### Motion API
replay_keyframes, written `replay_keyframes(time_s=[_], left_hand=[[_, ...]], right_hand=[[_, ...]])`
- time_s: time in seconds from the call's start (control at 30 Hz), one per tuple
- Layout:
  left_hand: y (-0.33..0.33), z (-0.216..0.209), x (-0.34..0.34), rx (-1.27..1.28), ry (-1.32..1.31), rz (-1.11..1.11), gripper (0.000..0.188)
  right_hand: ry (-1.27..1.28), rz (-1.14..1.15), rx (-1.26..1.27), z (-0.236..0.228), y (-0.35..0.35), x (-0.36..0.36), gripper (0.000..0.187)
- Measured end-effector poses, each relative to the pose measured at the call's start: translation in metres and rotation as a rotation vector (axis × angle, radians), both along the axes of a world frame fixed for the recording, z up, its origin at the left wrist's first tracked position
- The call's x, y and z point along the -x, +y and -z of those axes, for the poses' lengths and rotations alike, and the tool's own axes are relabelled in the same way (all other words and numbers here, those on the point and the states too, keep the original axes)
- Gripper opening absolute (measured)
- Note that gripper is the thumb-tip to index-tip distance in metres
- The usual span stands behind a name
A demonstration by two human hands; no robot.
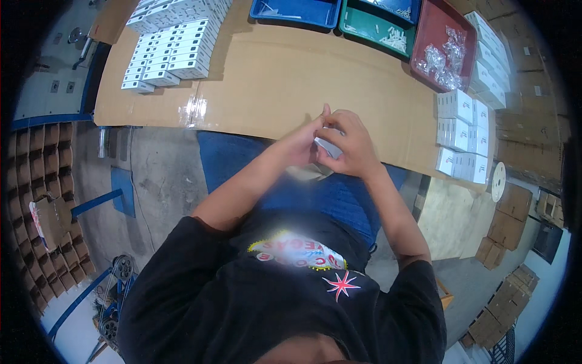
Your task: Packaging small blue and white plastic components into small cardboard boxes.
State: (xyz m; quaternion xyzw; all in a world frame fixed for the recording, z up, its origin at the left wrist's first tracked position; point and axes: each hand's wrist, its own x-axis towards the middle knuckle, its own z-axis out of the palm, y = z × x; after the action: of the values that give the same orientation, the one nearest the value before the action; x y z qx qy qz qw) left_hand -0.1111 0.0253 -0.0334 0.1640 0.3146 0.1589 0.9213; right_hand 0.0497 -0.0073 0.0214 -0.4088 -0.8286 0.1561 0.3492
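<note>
Both hands meet in front of me at the near edge of the cardboard-covered table (273, 91). Between them is a small white box (329, 147), mostly covered by fingers. My left hand (301, 143) is closed on its left side, thumb pointing away from me. The right hand (354, 143) curls over the box from the right, its thumb and fingers bent around the near end. Just below the hands shows a pale beige piece (310, 173), too blurred to name.
Stacked white boxes (176, 51) stand at the back left, and more white boxes (464, 136) at the right edge. Along the back are a blue tray (295, 22), a green tray (364, 37) with small white parts, and a red tray (424, 36) with clear plastic bags.
</note>
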Motion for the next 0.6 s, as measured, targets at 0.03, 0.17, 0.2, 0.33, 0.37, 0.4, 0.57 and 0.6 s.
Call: replay_keyframes(time_s=[0.03,0.17,0.2,0.33,0.37,0.4,0.57,0.6], left_hand=[[-0.001,0.002,-0.001,0.007,-0.086,0.003,0.062],[-0.004,0.006,0.0,0.072,-0.163,-0.012,0.061],[-0.004,0.006,0.0,0.094,-0.188,-0.013,0.057],[-0.007,-0.005,-0.002,0.109,-0.149,0.007,0.045],[-0.009,-0.003,-0.004,0.111,-0.149,0.007,0.045],[-0.011,0.0,-0.008,0.082,-0.127,-0.006,0.046],[-0.01,-0.006,-0.008,0.048,-0.16,0.011,0.045],[-0.01,-0.01,-0.008,0.062,-0.183,0.011,0.045]], right_hand=[[-0.011,-0.019,-0.017,-0.001,0.0,0.0,0.032],[-0.042,-0.047,-0.051,0.0,0.002,0.0,0.032],[-0.057,-0.043,-0.078,0.003,0.001,-0.001,0.031],[-0.069,-0.049,-0.124,0.003,-0.001,0.002,0.026],[-0.069,-0.049,-0.122,0.003,-0.002,0.002,0.026],[-0.08,-0.053,-0.124,0.003,-0.001,0.002,0.025],[-0.083,-0.051,-0.105,0.005,-0.001,-0.001,0.024],[-0.088,-0.052,-0.115,0.006,-0.002,-0.001,0.023]])
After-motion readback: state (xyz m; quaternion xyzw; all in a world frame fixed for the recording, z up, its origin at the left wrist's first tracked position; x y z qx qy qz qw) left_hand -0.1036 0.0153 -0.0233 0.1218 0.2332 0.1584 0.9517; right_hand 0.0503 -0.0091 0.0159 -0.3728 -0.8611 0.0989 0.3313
